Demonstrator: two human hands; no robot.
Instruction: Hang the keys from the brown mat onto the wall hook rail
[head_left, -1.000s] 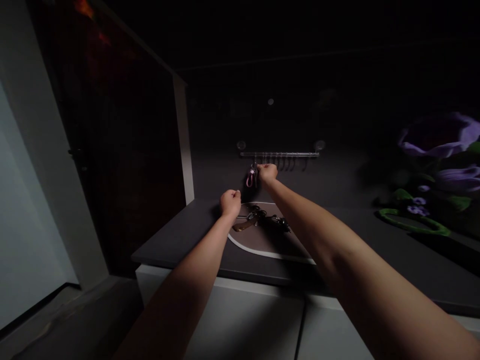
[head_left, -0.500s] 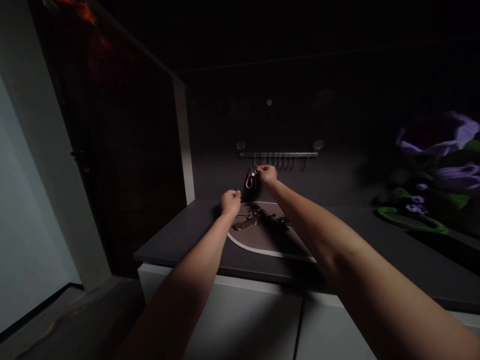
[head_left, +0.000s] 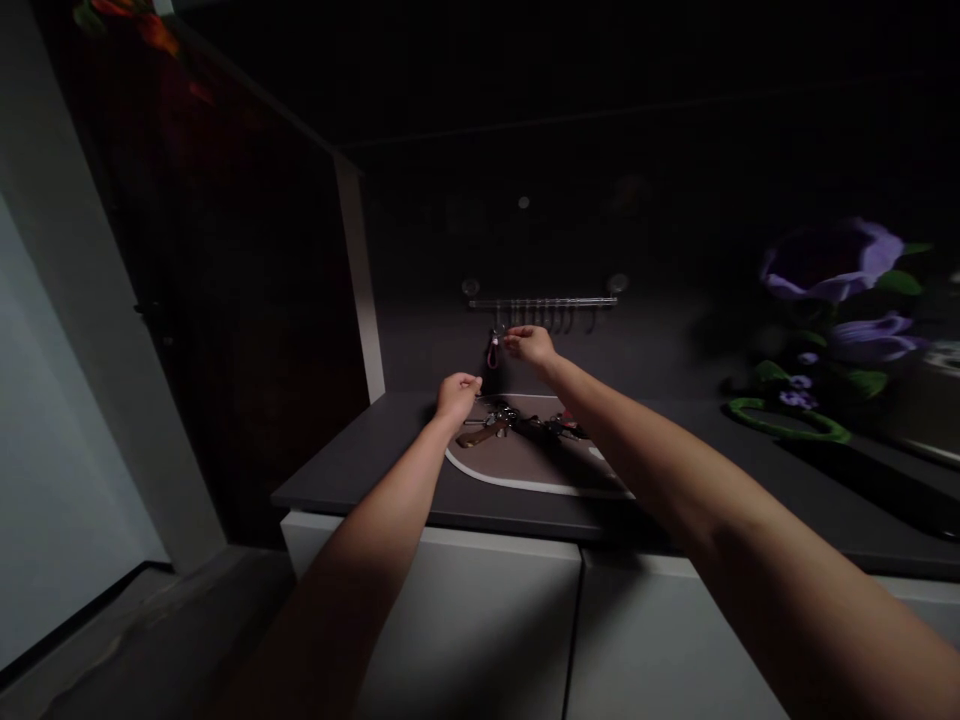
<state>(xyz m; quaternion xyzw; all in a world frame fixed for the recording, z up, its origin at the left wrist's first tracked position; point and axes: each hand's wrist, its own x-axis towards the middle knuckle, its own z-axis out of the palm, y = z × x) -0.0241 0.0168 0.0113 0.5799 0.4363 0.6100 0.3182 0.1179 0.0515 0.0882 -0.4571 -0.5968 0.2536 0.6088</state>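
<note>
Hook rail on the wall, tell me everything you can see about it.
The hook rail is a slim, straight, horizontal bar that looks like metal, fixed to the dark wall above the counter. Round suction cups sit at both ends. A row of small curved hooks hangs beneath it. A dark pouch with a pink loop hangs near its left end, and the person's right hand is just below the rail.

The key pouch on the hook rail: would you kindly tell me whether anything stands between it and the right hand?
Nothing visible does: only dark wall shows between the right hand and the key pouch.
</note>
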